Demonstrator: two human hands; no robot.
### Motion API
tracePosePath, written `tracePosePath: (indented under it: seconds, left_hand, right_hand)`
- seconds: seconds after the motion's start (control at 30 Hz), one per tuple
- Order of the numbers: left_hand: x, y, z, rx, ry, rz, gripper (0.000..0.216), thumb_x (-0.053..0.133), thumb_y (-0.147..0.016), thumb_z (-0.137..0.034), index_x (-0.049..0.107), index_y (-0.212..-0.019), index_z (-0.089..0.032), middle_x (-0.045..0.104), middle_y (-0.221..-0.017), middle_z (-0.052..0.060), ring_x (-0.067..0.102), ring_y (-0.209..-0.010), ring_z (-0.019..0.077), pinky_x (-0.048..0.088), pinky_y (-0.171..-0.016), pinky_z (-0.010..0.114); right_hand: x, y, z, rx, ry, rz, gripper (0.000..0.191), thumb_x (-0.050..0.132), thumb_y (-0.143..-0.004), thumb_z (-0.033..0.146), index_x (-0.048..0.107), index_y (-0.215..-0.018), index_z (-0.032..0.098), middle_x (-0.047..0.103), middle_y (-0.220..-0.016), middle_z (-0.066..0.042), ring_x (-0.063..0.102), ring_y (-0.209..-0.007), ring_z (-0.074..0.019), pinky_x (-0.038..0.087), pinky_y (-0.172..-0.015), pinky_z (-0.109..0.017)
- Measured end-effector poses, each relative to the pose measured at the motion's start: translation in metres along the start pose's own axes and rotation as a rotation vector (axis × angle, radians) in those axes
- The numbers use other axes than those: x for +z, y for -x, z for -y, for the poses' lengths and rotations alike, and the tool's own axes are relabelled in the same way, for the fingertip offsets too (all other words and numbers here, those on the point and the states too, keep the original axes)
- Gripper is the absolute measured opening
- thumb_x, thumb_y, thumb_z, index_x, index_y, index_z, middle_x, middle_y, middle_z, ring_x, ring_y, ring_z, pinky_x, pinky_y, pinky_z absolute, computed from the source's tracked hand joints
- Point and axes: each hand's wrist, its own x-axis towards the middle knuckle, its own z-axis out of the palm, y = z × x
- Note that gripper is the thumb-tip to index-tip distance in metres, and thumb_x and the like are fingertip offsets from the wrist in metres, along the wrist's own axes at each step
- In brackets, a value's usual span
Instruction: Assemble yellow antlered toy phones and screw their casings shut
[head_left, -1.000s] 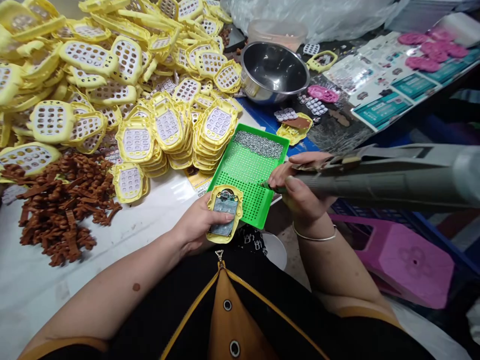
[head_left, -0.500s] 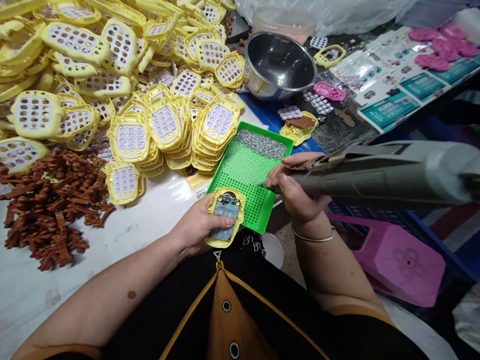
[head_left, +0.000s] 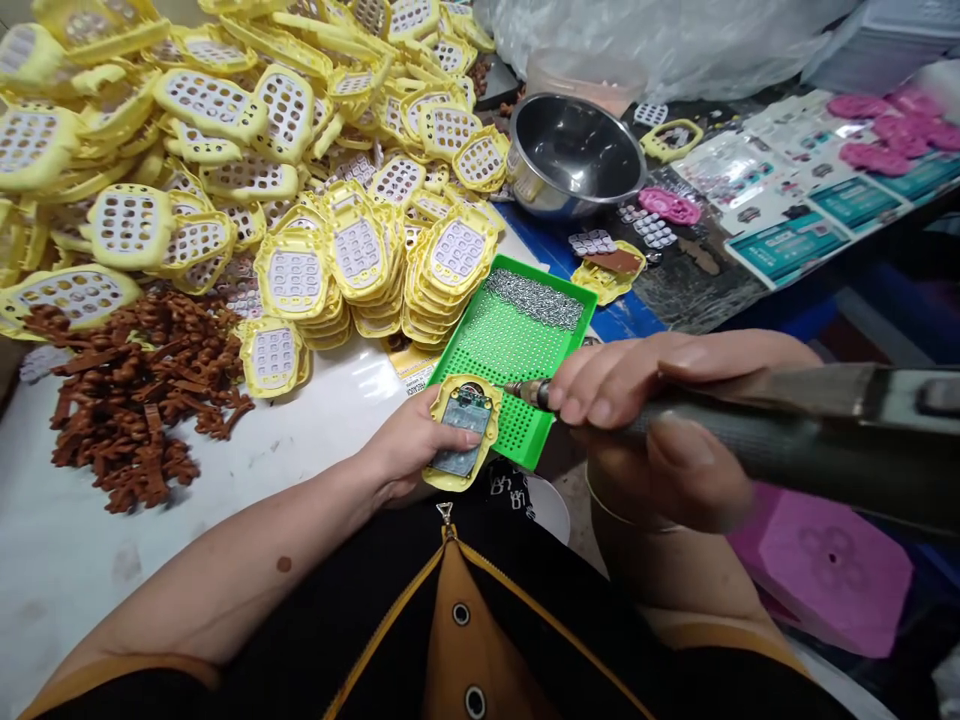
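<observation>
My left hand (head_left: 405,445) grips a yellow toy casing half (head_left: 435,475) from the left, thumb laid over the grey panel (head_left: 456,450) inside it. A green circuit board (head_left: 472,402) and some wires show at the casing's top end. My right hand (head_left: 637,420) is wrapped round an electric screwdriver (head_left: 810,430) held almost level, its bit pointing left. The bit's tip is close to the casing's upper right edge; whether they touch, I cannot tell. Beneath both lies a green perforated tray (head_left: 541,430) with a heap of small screws (head_left: 536,300) at its far end.
Stacked yellow casings (head_left: 360,260) with white keypads stand left of the tray, a larger heap (head_left: 202,100) behind them. Brown plastic parts (head_left: 142,400) are piled at left. A steel bowl (head_left: 577,155) sits behind the tray. A pink stool (head_left: 832,570) is at lower right.
My right hand has brought the screwdriver from above the tray nearer to me and down, its bit now beside the casing. The left hand keeps its hold. The view has shifted slightly.
</observation>
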Motion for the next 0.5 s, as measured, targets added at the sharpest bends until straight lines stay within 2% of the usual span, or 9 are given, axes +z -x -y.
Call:
tracePosePath:
  seconds: [0.17, 0.5]
  left_hand:
    - [0.002, 0.002, -0.001, 0.016, 0.018, -0.016, 0.040, 0.075, -0.050, -0.002, 0.059, -0.084, -0.016, 0.066, -0.072, 0.000, 0.061, -0.064, 0.0144, 0.049, -0.064, 0.029]
    - [0.002, 0.001, -0.003, 0.004, -0.007, -0.030, 0.042, 0.076, -0.049, -0.004, 0.056, -0.083, -0.017, 0.065, -0.072, -0.001, 0.061, -0.064, 0.0147, 0.047, -0.066, 0.029]
  right_hand:
    - [0.015, -0.004, 0.004, 0.010, -0.022, 0.107, 0.021, 0.063, -0.081, 0.033, 0.058, -0.102, 0.032, 0.055, -0.060, 0.003, 0.057, -0.053, -0.0171, 0.052, -0.052, -0.036]
    - [0.026, -0.005, -0.007, 0.010, -0.040, 0.142, 0.019, 0.061, -0.082, 0.033, 0.057, -0.101, 0.031, 0.053, -0.061, 0.004, 0.056, -0.051, -0.0148, 0.052, -0.051, -0.033]
